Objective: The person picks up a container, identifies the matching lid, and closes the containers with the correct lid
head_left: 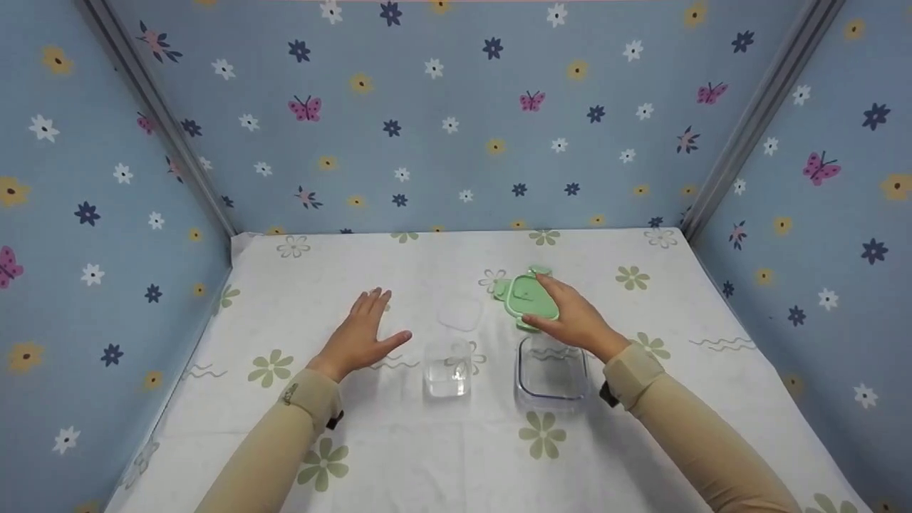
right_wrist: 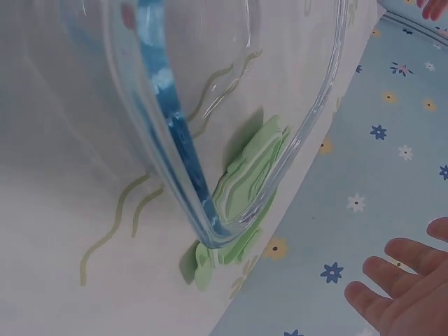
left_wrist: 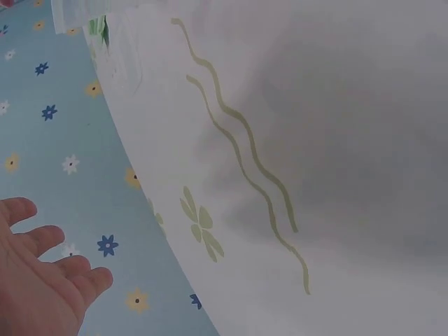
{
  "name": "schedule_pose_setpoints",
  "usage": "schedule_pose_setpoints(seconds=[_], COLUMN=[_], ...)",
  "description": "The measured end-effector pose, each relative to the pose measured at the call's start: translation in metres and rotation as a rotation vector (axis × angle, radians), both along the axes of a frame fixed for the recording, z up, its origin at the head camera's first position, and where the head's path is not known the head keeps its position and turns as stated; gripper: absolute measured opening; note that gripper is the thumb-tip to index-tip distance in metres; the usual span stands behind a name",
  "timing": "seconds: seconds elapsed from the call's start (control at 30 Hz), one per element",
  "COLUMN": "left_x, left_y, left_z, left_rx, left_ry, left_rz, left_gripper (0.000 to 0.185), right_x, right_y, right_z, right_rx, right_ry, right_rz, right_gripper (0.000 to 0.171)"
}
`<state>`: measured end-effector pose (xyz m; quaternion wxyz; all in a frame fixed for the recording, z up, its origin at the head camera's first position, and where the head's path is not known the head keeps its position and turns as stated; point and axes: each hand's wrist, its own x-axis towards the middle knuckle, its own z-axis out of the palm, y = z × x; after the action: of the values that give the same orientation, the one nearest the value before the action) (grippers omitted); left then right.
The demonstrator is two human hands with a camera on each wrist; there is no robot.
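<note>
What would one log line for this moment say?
left hand: open, flat on tablecloth | right hand: open, fingers on green lid | open clear container: near right wrist

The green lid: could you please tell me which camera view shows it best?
The head view: the green lid shows from above, whole but for the part under the right hand. The right wrist view shows only its edge, distorted through the glass container. The left wrist view catches only a green sliver.
</note>
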<state>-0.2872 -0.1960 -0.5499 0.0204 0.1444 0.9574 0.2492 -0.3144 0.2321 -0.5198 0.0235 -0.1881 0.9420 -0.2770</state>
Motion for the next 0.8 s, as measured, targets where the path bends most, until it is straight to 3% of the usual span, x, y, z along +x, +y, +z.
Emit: schedule_pose_setpoints(seconds=[0.8], left_x=[0.003], left_y=[0.008], left_z=[-0.010], left_rx=[0.110], left_ry=[-0.057], left_rz=[-0.002], left_gripper=[0.100], right_x=[0.011], right_y=[-0.017], right_z=[-0.003], right_rx=[-0.085], right_ry=[-0.065], right_rz=[0.030], right_gripper=[0.094])
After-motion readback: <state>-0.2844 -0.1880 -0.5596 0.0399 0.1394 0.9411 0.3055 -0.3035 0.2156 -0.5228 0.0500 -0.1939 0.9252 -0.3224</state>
